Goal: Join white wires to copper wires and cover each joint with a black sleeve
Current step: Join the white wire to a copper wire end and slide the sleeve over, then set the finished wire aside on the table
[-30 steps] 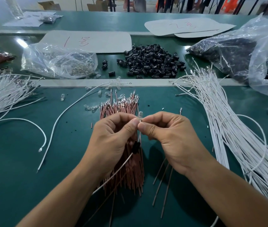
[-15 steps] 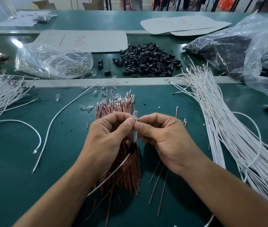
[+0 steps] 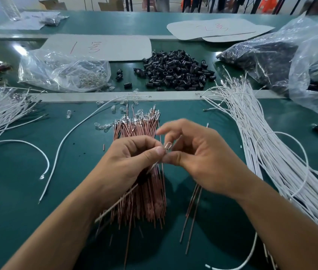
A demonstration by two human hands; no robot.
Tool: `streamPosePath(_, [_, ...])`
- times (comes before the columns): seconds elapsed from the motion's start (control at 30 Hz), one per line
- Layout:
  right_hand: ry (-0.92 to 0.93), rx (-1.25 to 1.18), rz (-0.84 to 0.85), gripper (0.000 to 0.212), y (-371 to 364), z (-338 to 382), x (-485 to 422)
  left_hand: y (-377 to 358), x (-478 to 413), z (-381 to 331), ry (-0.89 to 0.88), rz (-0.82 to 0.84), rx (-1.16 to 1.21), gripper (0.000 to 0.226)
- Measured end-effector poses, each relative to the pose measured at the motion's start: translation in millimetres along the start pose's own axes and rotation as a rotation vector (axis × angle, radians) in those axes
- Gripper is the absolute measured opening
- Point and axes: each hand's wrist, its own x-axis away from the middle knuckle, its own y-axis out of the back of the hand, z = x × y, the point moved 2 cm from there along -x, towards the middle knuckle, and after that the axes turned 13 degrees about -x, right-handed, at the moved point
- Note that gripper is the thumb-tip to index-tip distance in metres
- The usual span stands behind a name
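My left hand pinches a small clear bulb with its wires between thumb and fingers, above a bundle of copper wires. A white wire trails from under that hand toward my left forearm. My right hand is beside the bulb, its thumb touching the joint and its other fingers raised and loosely spread. A black sleeve on the wire is hidden under my left hand. Loose black sleeves lie in a heap at the back. White wires lie in a long bundle to the right.
A clear bag of bulbs lies at the back left, and large plastic bags at the back right. More white wires lie at the left edge. Two loose white wires and two copper wires rest on the green mat.
My right hand has loosened its pinch; its fingers have lifted and spread. The clear bulb now shows between the two thumbs. My left hand keeps its hold.
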Motion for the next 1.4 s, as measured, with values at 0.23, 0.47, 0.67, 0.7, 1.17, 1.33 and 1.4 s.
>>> streamPosePath(0.23, [0.218, 0.321, 0.072, 0.010, 6, 9, 3, 3, 1, -2, 0.033, 0.038, -0.037, 0.020])
streamPosePath(0.47, [0.211, 0.290, -0.063, 0.008, 16, -3, 2, 18, 10, -8, 0.067, 0.096, -0.087, 0.032])
streamPosePath(0.67, [0.165, 0.179, -0.197, 0.014, 27, -10, 1, 33, 17, -10, 0.069, 0.148, -0.310, 0.057])
streamPosePath(0.7, [0.151, 0.153, -0.224, 0.015, 29, -11, 0, 36, 18, -11, 0.073, 0.153, -0.381, 0.056])
streamPosePath(1.17, [0.086, 0.030, -0.267, 0.023, 25, -13, -2, 27, 16, -11, -0.128, -0.172, -0.723, 0.007])
streamPosePath(1.33, [0.094, 0.021, -0.255, 0.019, 20, -16, 0, 17, 16, -20, -0.259, -0.264, -0.820, 0.014])
streamPosePath(1.4, [0.115, 0.022, -0.242, 0.017, 18, -16, 0, 14, 15, -19, -0.248, -0.241, -0.804, 0.014])
